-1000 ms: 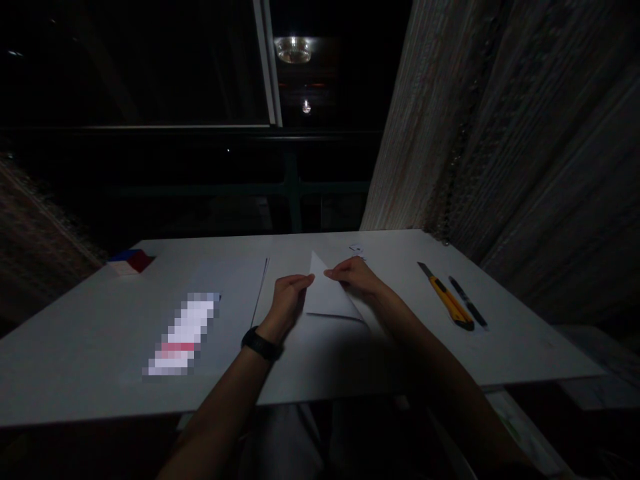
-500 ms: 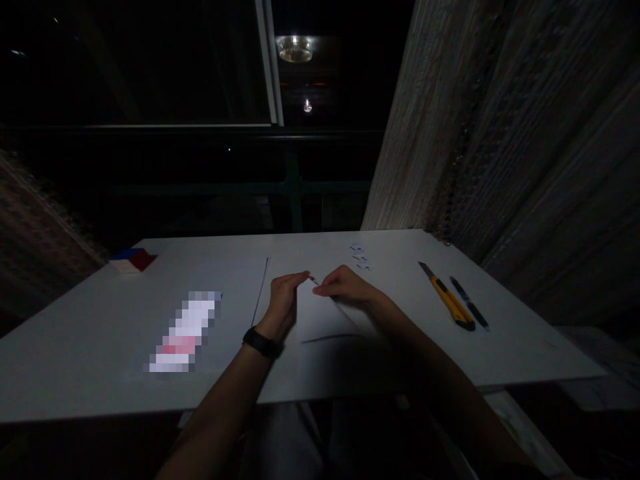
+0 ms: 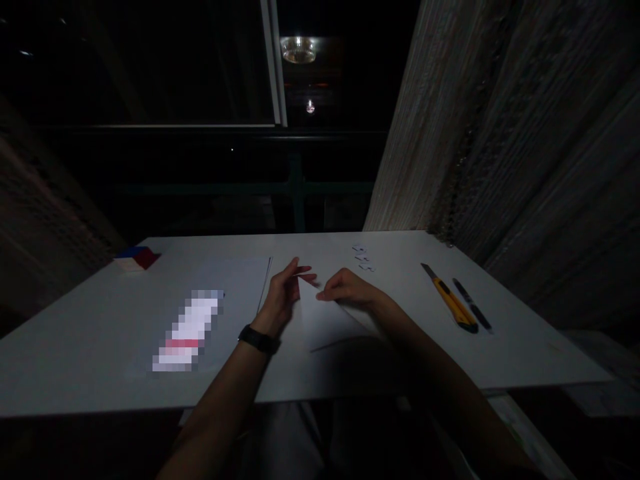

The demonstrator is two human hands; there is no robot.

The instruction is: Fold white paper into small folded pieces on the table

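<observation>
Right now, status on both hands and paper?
Right hand pinching white paper. Left hand open at paper's corner, contact unclear. Yellow cutter and pen lie rightward, apart from paper.

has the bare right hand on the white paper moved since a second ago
Yes: judged against the yellow-and-black utility knife, the bare right hand, holding the white paper, has shifted slightly left and toward the picture's bottom.

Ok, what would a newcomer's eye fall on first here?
Probably the bright pixelated patch on the left of the table. Next, the yellow cutter beside a dark pen at right. In the middle, the right hand pinches white paper, the left hand open near its top corner.
</observation>
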